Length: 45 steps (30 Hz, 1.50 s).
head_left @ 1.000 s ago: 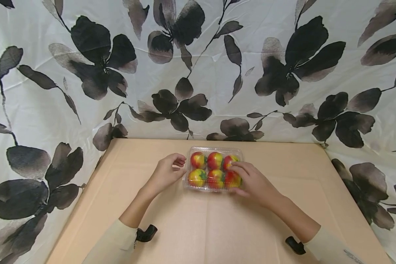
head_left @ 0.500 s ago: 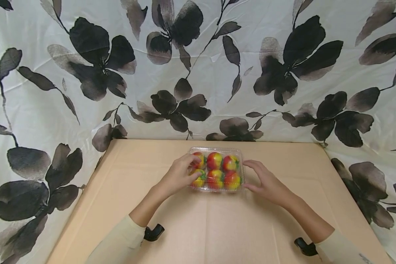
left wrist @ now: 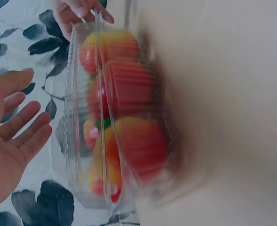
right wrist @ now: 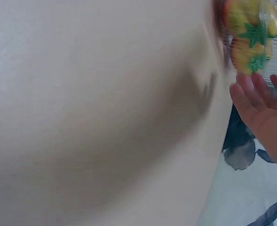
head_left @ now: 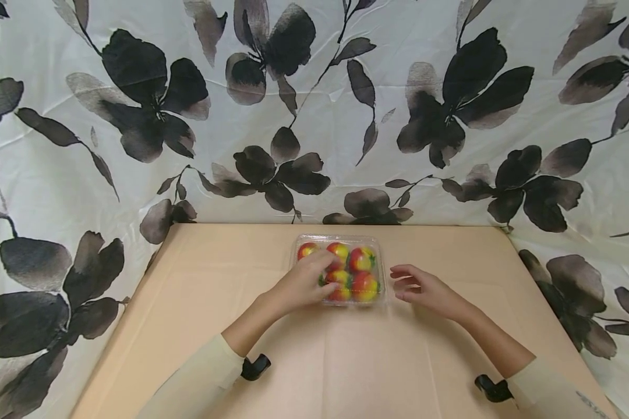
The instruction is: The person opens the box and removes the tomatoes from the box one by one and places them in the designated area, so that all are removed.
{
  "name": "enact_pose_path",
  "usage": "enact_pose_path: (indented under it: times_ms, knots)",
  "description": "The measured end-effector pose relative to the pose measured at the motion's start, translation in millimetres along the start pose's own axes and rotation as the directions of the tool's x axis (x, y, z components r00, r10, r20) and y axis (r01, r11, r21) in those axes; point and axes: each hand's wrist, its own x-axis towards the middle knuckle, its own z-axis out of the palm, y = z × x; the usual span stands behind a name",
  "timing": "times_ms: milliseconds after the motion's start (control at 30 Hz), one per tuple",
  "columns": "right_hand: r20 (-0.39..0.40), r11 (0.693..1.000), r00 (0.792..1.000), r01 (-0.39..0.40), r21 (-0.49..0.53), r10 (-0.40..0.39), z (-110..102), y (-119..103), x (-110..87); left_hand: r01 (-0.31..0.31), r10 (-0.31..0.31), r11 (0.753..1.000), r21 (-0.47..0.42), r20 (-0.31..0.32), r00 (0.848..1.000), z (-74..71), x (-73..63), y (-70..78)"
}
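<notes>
A clear plastic clamshell box (head_left: 374, 240) with its lid down lies near the table's far edge. Inside are several red-and-yellow fruits (head_left: 364, 286) with green star-shaped leaves, visible through the ribbed plastic in the left wrist view. My left hand (head_left: 305, 282) is over the box's left part, hiding some fruit. The left wrist view shows that hand (left wrist: 9, 136) with fingers extended and a gap between them and the lid. To the right of the box is my right hand (head_left: 424, 294), fingers loosely bent, holding nothing. In the right wrist view the right hand (right wrist: 265, 110) is near the box's end.
The box stands on a tan tabletop (head_left: 377, 361). Behind it and along both sides hangs a white cloth (head_left: 346, 134) with a dark floral print. A black wrist mount (head_left: 255, 368) sits on the left sleeve, another mount (head_left: 494, 389) on the right.
The left hand has moved right, from beside the box to over its left part. The right hand has withdrawn from over the box's right side to beside it. The box stays on the table.
</notes>
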Motion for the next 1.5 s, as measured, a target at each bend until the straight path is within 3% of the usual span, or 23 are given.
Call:
enact_pose_path:
  times_ms: [200, 367, 633, 867, 1033, 1300, 1500]
  knots:
    - [0.135, 0.99, 0.99, 0.012, 0.143, -0.031, 1, 6, 1.7, -0.051, 0.045, 0.993, 0.106, 0.055, 0.997, 8.9, 6.6, 9.2]
    - [0.181, 0.977, 0.983, -0.047, 0.21, 0.008, 6, 11, 0.7, -0.079, 0.065, 0.987, 0.143, 0.102, 0.993, 18.6, 10.8, 14.9]
    - [0.235, 0.948, 0.972, -0.07, 0.311, -0.005, 20, 18, -1.4, -0.194, 0.17, 0.955, 0.222, 0.12, 0.978, 42.5, 14.2, 19.0]
    - [0.235, 0.94, 0.972, -0.061, 0.337, -0.021, 25, 21, -3.2, -0.201, 0.154, 0.923, 0.328, 0.165, 0.974, 63.0, 21.7, 20.5]
    - [0.237, 0.934, 0.969, -0.027, 0.357, -0.063, 30, 20, -4.4, -0.226, 0.176, 0.896, 0.383, 0.161, 0.971, 75.6, 22.2, 21.1]
    - [0.202, 0.939, 0.978, -0.016, 0.343, -0.057, 35, 18, -5.9, -0.223, 0.184, 0.864, 0.45, 0.13, 0.974, 84.7, 19.0, 22.8]
    - [0.189, 0.933, 0.982, -0.043, 0.357, -0.027, 38, 18, -6.5, -0.255, 0.217, 0.826, 0.503, 0.134, 0.967, 88.1, 19.1, 23.8]
